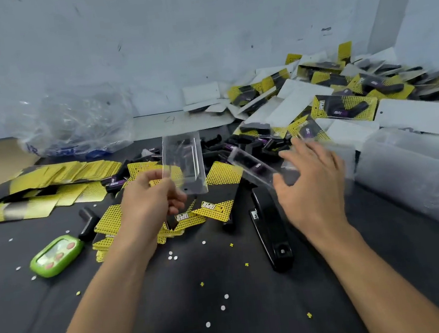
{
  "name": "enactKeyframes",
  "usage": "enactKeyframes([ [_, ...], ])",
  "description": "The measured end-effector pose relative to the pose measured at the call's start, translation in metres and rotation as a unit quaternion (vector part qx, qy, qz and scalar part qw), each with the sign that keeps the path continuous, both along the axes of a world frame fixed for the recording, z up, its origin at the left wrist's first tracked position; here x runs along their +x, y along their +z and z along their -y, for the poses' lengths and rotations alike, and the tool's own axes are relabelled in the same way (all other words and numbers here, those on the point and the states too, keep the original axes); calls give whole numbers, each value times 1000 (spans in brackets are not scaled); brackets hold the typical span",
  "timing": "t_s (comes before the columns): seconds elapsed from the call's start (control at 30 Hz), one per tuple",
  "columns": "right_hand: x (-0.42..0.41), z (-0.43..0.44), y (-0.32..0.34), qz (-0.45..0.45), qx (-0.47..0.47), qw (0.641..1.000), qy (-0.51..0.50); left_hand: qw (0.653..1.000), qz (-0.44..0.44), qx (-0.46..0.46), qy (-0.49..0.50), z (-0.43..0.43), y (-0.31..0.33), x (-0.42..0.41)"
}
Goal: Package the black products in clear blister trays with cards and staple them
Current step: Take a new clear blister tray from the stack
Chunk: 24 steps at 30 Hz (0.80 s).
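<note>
My left hand [145, 200] pinches the lower edge of an empty clear blister tray [183, 162] and holds it upright above the table. My right hand [311, 182] grips a second clear tray [254, 169], tilted and blurred, with a black product showing inside or behind it. Loose black products [237, 144] are heaped behind both hands. Yellow-and-black cards [204, 212] lie scattered under my left hand, and a fanned stack of cards [48, 177] lies at the left. A black stapler [271, 229] rests on the dark table between my forearms.
A pile of finished packs [342, 96] fills the back right. Stacked clear trays [413, 175] lie at the right edge. A crumpled clear plastic bag [74, 123] sits at the back left, a green timer [56, 255] near my left arm. Punched paper dots litter the dark table [229, 303].
</note>
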State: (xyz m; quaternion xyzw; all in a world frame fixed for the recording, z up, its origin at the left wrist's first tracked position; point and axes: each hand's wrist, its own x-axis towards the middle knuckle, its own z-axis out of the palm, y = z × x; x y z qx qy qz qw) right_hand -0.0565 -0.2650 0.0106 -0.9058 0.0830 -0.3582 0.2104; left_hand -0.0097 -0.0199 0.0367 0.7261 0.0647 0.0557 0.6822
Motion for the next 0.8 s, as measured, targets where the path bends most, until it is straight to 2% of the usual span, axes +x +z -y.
enactKeyframes([
  [0.07,-8,-21,12,45,-16,997,61,1000,4,-6,24,-8,-11,-6],
  [0.1,-11,-35,17,31,-48,995,83,999,9,3,40,-9,-15,-8],
  [0.2,-3,-78,25,-144,-174,966,126,988,43,113,93,-6,-28,-9],
  [0.27,9,-98,22,-252,-190,937,146,969,56,208,121,-3,-36,-10],
  [0.33,18,-108,16,-313,-198,919,139,955,62,257,133,-1,-43,-12],
  [0.4,18,-109,15,-319,-217,913,131,954,67,259,134,1,-46,-11],
  [0.53,1,-100,24,-226,-205,943,135,965,60,227,115,0,-44,-8],
  [0.6,-8,-93,27,-93,-165,979,75,975,45,194,97,0,-43,-8],
  [0.63,-14,-88,28,-11,-104,993,45,981,34,174,84,1,-42,-9],
  [0.7,-28,-77,21,119,52,991,34,992,9,112,52,3,-39,-11],
  [0.77,-41,-69,13,146,164,974,47,998,-27,44,20,7,-36,-13],
  [0.8,-48,-68,8,148,183,970,54,999,-51,8,2,10,-36,-13],
])
